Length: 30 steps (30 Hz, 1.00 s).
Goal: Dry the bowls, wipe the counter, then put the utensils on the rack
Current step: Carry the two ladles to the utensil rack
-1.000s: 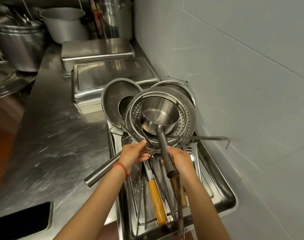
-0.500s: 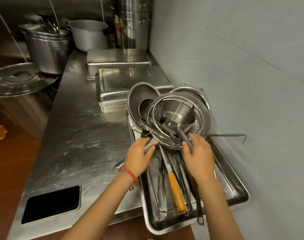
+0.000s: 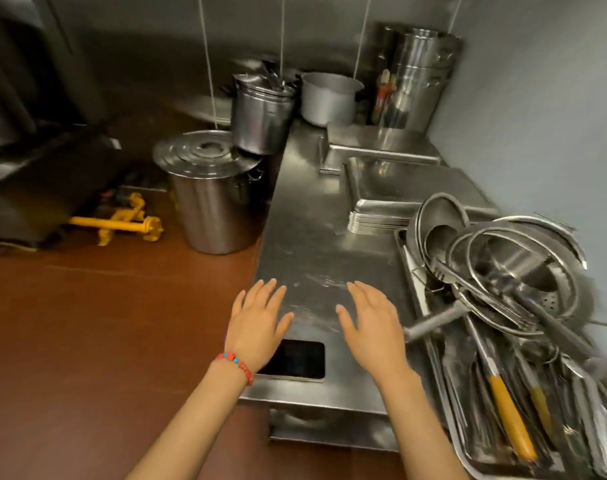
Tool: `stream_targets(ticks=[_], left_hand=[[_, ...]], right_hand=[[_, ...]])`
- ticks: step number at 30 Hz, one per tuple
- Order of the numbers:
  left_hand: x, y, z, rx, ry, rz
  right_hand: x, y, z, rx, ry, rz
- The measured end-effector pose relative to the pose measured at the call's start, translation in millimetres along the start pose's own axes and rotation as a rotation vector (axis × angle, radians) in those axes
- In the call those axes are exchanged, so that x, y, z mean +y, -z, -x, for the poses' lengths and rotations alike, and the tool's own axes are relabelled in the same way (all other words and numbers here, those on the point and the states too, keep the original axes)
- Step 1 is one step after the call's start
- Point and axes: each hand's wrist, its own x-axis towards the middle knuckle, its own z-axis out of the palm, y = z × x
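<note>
Both hands had left the utensils; the left hand and right hand hovered spread and empty over the counter, the nearer right hand's fingers just left of the tray.

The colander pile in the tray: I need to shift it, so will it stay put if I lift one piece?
Probably not: the colander leans on edge among bowls. A ladle lies through it, so likely snagging, clattering.
</note>
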Motion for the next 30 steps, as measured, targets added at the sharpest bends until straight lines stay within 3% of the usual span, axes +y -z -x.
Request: stream_targets(ticks=[8, 18, 30], left_hand=[[-153.3, 62.5, 71.9, 0.192, 0.431, -0.024], [-313.2, 106.8, 175.1, 0.241, 1.0, -0.141], [-466.6, 170.8, 284.7, 0.374, 1.371, -0.201]], right_hand=[[-171.0, -76.9, -45.2, -0.216, 0.432, -0.049], [-370.2, -170.9, -89.6, -0.392, 0.907, -0.098], [-608.2, -280.7, -62.0, -0.54, 1.299, -0.157]])
